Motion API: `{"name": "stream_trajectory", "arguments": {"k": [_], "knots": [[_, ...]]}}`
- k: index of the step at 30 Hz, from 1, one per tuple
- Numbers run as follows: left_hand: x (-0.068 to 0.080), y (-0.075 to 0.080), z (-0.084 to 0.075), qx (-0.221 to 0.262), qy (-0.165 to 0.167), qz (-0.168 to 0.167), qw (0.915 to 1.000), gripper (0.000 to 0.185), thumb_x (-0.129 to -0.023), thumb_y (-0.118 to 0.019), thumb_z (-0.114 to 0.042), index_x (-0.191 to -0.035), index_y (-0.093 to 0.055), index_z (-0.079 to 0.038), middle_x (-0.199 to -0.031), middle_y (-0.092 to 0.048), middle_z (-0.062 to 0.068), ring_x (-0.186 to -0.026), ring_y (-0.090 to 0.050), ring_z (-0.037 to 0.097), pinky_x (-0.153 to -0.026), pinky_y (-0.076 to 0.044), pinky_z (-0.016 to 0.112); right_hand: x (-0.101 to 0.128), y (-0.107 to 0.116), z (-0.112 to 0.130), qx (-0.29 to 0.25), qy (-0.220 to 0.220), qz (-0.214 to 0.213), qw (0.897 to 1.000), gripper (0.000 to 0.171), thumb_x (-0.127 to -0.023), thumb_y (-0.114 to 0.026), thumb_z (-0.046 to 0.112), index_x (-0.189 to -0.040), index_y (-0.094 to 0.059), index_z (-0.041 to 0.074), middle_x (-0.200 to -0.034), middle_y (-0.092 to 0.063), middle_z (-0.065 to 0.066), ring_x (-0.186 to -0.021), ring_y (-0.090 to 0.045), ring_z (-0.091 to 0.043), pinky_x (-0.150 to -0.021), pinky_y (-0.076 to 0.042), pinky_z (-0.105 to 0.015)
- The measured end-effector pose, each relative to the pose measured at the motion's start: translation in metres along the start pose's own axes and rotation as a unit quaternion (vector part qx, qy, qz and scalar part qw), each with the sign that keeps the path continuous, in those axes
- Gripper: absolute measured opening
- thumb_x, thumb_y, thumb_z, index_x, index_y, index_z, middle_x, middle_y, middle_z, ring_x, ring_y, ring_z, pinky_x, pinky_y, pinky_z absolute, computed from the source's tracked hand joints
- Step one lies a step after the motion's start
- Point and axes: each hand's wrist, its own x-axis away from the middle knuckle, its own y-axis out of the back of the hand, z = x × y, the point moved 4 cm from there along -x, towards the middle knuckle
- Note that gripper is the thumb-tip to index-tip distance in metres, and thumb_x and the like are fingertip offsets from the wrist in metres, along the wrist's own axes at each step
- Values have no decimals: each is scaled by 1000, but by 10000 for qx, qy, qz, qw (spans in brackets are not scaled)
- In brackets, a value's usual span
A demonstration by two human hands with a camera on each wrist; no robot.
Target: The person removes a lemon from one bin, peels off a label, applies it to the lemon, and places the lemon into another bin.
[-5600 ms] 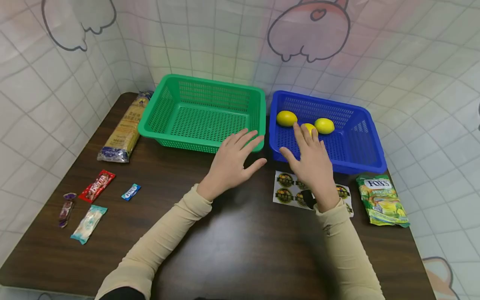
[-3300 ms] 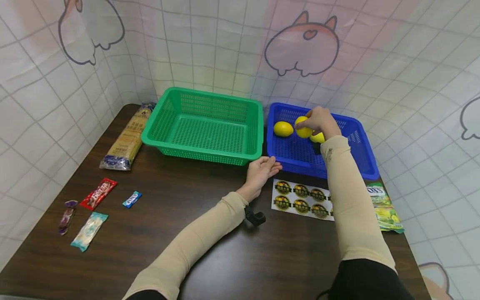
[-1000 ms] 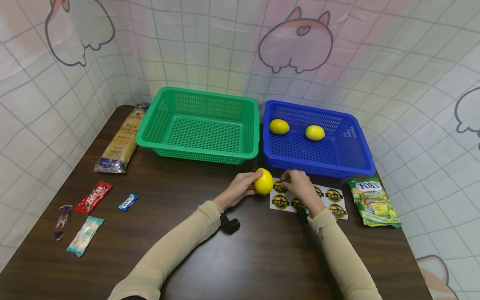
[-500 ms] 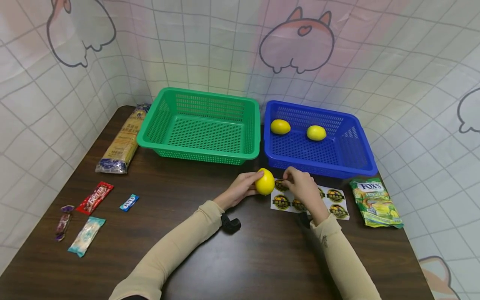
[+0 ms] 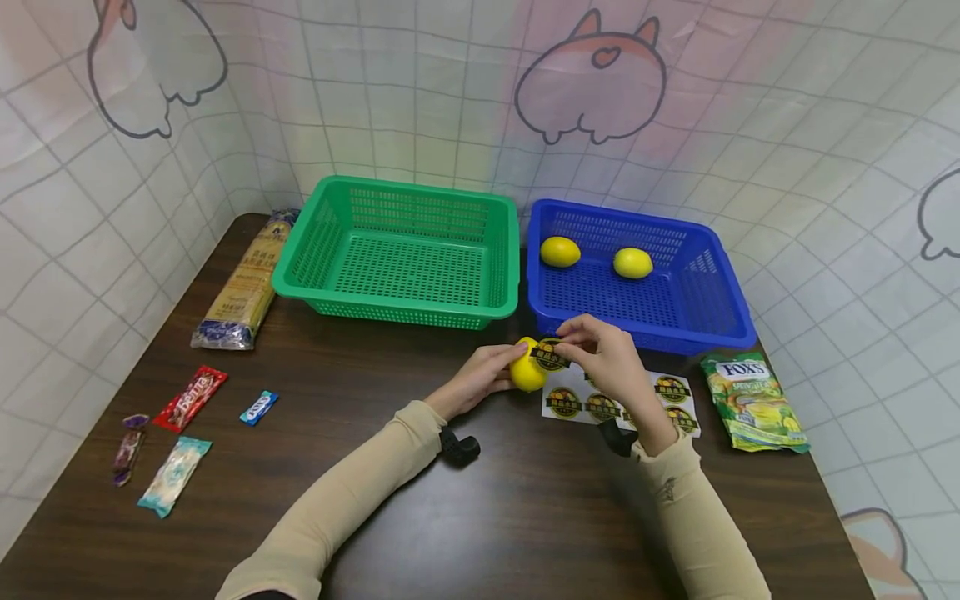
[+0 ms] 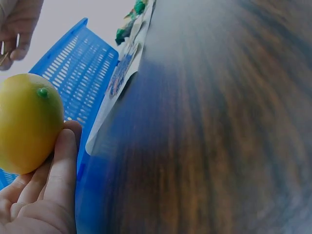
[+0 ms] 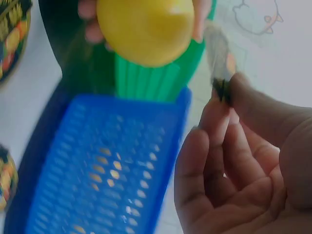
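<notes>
My left hand (image 5: 480, 379) grips a yellow lemon (image 5: 527, 373) between thumb and fingers, above the table in front of the two baskets. In the left wrist view the lemon (image 6: 29, 122) shows its green stem end. My right hand (image 5: 611, 358) pinches a round black-and-gold sticker (image 5: 550, 354) by its edge, thumb against forefinger; in the head view it overlaps the lemon's right side. The right wrist view shows the sticker (image 7: 222, 53) edge-on and apart from the lemon (image 7: 146, 29). Beneath the right hand lies a white sticker sheet (image 5: 581, 392) with several round labels.
A green basket (image 5: 420, 312) stands at the back; right of it, a blue basket (image 5: 645, 333) holds two lemons (image 5: 632, 263). A Fox's bag (image 5: 753, 402) lies far right. At left are a pasta pack (image 5: 247, 279), a red wrapped bar (image 5: 191, 398) and several other sweets.
A lemon has come out of the blue basket into the left hand. The right hand has peeled a sticker off the sheet and raised it beside the lemon.
</notes>
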Motion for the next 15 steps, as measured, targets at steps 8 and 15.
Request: {"name": "stream_trajectory", "arguments": {"k": [8, 15], "knots": [[2, 1, -1, 1, 39, 5, 10000, 52, -102, -53, -39, -138, -55, -2, -135, -61, 21, -104, -68, 14, -98, -58, 35, -4, -17, -3, -291, -15, 428, 9987, 13, -93, -70, 21, -103, -73, 13, -97, -77, -8, -78, -69, -15, -67, -53, -24], [5, -1, -1, -15, 99, 144, 9998, 52, -103, -51, -39, -140, -53, -2, -138, -59, 22, -105, -67, 13, -98, -58, 34, -5, -23, -2, -302, 117, 326, 9989, 11, -92, -71, 19, -101, -73, 12, -95, -76, -8, -76, -68, -18, -66, -52, -22]]}}
